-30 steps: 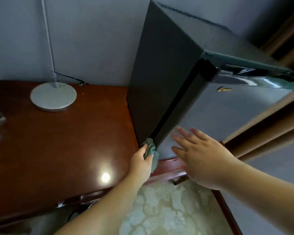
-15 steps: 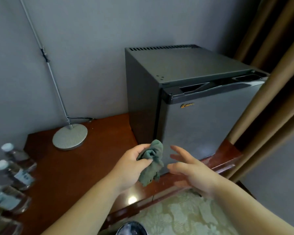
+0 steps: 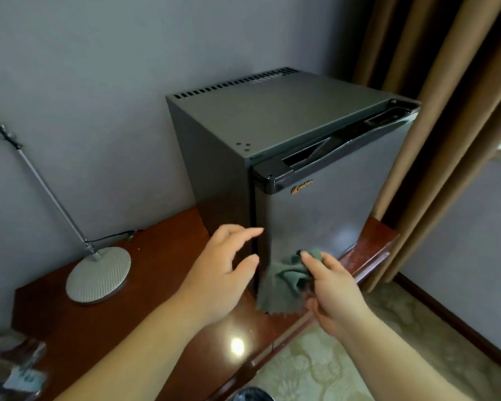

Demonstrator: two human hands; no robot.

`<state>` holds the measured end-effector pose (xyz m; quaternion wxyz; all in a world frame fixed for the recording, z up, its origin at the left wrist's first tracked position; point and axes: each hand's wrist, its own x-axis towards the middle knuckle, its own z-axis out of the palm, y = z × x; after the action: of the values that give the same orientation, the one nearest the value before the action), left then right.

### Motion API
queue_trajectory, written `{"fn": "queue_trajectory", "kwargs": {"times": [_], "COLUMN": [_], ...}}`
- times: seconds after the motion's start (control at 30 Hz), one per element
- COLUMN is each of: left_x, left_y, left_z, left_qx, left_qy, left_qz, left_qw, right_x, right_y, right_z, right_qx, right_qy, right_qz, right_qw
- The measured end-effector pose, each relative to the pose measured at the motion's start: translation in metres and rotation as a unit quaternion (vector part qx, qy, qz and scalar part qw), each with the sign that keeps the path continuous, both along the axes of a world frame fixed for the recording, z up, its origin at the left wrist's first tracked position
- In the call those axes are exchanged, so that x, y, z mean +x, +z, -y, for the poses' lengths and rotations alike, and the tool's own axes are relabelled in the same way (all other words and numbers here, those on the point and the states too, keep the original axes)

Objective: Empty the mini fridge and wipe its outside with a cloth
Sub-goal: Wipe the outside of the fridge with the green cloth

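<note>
The grey mini fridge (image 3: 287, 134) stands on the dark wooden desk (image 3: 162, 273) against the wall, its door closed. A grey-green cloth (image 3: 284, 280) hangs in front of the door's lower left corner. My right hand (image 3: 334, 290) pinches the cloth's upper end near the bottom of the door. My left hand (image 3: 224, 273) hovers with spread, relaxed fingers beside the fridge's front left edge and holds nothing.
A lamp with a round silver base (image 3: 99, 274) and a slanted pole stands on the desk's left part, its cable running along the wall. Blurred bottles (image 3: 12, 369) sit at the lower left. Brown curtains (image 3: 434, 117) hang right of the fridge. Patterned floor lies below.
The cloth has passed from my left hand to my right hand. My left hand now hovers empty. The camera view has risen, showing the fridge top.
</note>
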<state>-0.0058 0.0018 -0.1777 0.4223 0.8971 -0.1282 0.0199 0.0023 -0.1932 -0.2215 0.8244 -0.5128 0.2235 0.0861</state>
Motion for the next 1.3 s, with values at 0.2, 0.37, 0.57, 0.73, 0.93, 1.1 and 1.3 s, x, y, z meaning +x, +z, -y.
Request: {"fn": "queue_trajectory", "kwargs": {"times": [0.2, 0.37, 0.57, 0.73, 0.93, 1.1, 1.3], "left_x": [0.059, 0.088, 0.104, 0.107, 0.11, 0.11, 0.108], "left_y": [0.054, 0.073, 0.066, 0.063, 0.07, 0.073, 0.069], "left_z": [-0.008, -0.012, -0.022, -0.025, -0.024, -0.024, -0.021], "left_qx": [0.101, 0.134, 0.139, 0.129, 0.132, 0.126, 0.1], "left_qy": [0.018, -0.062, -0.099, -0.104, -0.107, -0.109, -0.098], "left_qz": [0.268, 0.256, 0.251, 0.266, 0.286, 0.286, 0.267], "left_qw": [0.958, 0.955, 0.953, 0.95, 0.943, 0.944, 0.954], "right_x": [0.053, 0.052, 0.055, 0.045, 0.076, 0.067, 0.1], "right_y": [0.033, 0.028, 0.058, 0.04, 0.077, 0.082, 0.118], "right_z": [0.0, -0.024, -0.026, -0.037, -0.016, -0.013, 0.028], "right_qx": [-0.13, -0.198, -0.157, -0.238, -0.175, -0.372, -0.513], "right_qy": [-0.206, -0.255, -0.272, -0.239, -0.278, -0.199, -0.126], "right_qz": [0.119, 0.162, 0.255, 0.227, 0.261, 0.324, 0.291], "right_qw": [0.963, 0.933, 0.915, 0.914, 0.908, 0.847, 0.798]}}
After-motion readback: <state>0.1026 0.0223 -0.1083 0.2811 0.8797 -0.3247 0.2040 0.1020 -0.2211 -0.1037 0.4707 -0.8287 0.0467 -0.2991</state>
